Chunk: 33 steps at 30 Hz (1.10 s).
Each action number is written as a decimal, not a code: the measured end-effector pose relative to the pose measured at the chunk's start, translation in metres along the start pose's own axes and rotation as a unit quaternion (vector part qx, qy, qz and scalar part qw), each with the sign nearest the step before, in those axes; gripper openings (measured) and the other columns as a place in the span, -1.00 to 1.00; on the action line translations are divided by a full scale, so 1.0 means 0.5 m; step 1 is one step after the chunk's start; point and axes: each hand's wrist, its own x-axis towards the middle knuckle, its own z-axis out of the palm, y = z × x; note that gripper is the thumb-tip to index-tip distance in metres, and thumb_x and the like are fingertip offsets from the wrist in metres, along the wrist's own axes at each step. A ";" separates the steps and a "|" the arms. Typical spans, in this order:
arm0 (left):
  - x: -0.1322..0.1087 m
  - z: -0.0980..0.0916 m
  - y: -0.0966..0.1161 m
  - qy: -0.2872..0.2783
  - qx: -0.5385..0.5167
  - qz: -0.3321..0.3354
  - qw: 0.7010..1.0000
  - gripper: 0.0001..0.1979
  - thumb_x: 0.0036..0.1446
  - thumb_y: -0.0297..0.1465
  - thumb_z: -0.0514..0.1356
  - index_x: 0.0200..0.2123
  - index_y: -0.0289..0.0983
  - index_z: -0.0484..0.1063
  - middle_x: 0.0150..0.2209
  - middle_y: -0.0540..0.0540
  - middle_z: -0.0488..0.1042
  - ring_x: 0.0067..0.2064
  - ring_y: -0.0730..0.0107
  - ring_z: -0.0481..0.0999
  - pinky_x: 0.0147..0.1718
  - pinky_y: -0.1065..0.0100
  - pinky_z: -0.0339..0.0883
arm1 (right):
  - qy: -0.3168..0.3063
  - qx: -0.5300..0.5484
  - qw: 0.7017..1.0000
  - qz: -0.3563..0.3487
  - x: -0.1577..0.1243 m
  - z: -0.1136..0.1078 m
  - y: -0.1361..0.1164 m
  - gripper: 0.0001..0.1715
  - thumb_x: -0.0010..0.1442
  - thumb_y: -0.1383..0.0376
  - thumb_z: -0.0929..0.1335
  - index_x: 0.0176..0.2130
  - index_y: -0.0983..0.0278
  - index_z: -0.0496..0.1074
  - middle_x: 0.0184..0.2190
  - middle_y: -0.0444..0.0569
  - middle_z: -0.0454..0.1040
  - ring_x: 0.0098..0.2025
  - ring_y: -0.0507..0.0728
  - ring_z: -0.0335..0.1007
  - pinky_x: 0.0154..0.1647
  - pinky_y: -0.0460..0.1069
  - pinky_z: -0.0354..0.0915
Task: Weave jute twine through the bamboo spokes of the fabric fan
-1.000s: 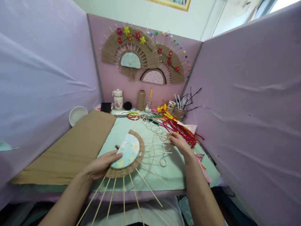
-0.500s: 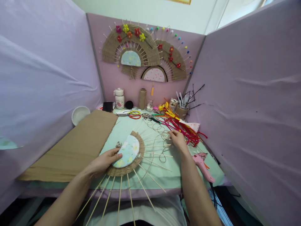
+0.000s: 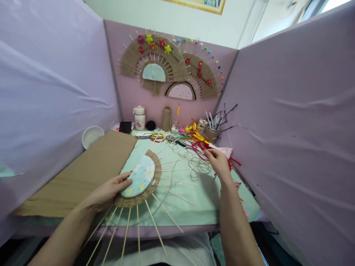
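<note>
A half-round fan piece (image 3: 141, 176) lies on the green table top (image 3: 194, 199); it has a floral paper centre, a woven jute rim and several thin wooden sticks (image 3: 163, 210) radiating out. My left hand (image 3: 107, 190) rests on its left edge, fingers flat and stretched onto the paper. My right hand (image 3: 219, 162) is at the right, fingers pinched on a loose strand of jute cord (image 3: 198, 165) that coils on the table and runs back toward the fan.
A brown cardboard sheet (image 3: 88, 170) lies at the left. Red and yellow pipe cleaners (image 3: 202, 142), scissors (image 3: 151, 136), a twine spool (image 3: 166, 118), a white jar (image 3: 139, 117), a cup of tools (image 3: 212, 131) and a white plate (image 3: 92, 135) crowd the back. Finished fans (image 3: 166, 62) hang on the purple partition.
My left hand has slid the fan piece a little left and turned it. My right hand has pulled the cord farther right and back, drawing the strand out.
</note>
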 end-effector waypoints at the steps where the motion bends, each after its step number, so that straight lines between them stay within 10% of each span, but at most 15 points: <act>1: -0.002 -0.003 0.002 0.002 -0.006 0.003 1.000 -0.44 -0.09 -0.28 0.38 0.03 -0.26 0.43 -0.10 -0.15 0.56 -0.20 0.34 0.55 -0.19 0.43 0.40 | -0.004 -0.010 1.000 -0.007 0.006 -0.007 -0.002 -0.56 0.08 0.06 0.28 -0.33 0.36 0.52 -0.43 0.03 0.52 -0.40 0.13 0.34 -0.38 -0.04 0.21; 15: -0.024 -0.003 0.029 -0.055 -0.112 0.073 0.990 -0.72 0.09 -0.31 0.25 -0.12 -0.26 0.55 -0.12 -0.06 0.58 -0.19 0.33 0.54 -0.17 0.45 0.38 | -0.057 -0.184 0.975 -0.108 0.149 -0.070 -0.163 -0.84 -0.02 0.30 0.36 -0.48 0.29 0.56 -0.51 -0.02 0.52 -0.42 0.11 0.37 -0.33 -0.03 0.20; 23: -0.027 0.021 0.037 -0.057 -0.121 0.090 0.987 -0.70 -0.01 -0.33 0.33 -0.15 -0.25 0.56 -0.28 -0.05 0.60 -0.32 0.44 0.52 -0.25 0.51 0.42 | 0.289 -0.105 0.916 -0.256 0.110 -0.089 -0.240 -0.60 0.26 0.22 0.17 -0.04 0.30 0.43 -0.12 0.10 0.51 -0.14 0.17 0.43 -0.10 0.06 0.28; 28: -0.026 0.020 0.032 -0.053 -0.140 0.070 0.986 -0.65 -0.03 -0.31 0.35 -0.13 -0.27 0.54 -0.14 -0.12 0.58 -0.20 0.35 0.55 -0.19 0.46 0.43 | -0.029 -0.309 0.945 -0.100 0.058 -0.081 -0.180 -0.74 0.15 0.23 0.28 -0.34 0.26 0.55 -0.35 0.09 0.57 -0.32 0.18 0.46 -0.34 -0.03 0.24; 33: -0.014 0.018 0.015 -0.047 -0.110 0.045 0.992 -0.58 -0.02 -0.33 0.35 -0.05 -0.30 0.48 -0.05 -0.19 0.54 -0.18 0.31 0.56 -0.21 0.41 0.43 | -0.184 -0.296 0.937 -0.007 0.011 -0.085 -0.141 -0.73 0.15 0.21 0.30 -0.21 0.24 0.52 -0.48 0.00 0.56 -0.56 0.07 0.39 -0.57 -0.09 0.12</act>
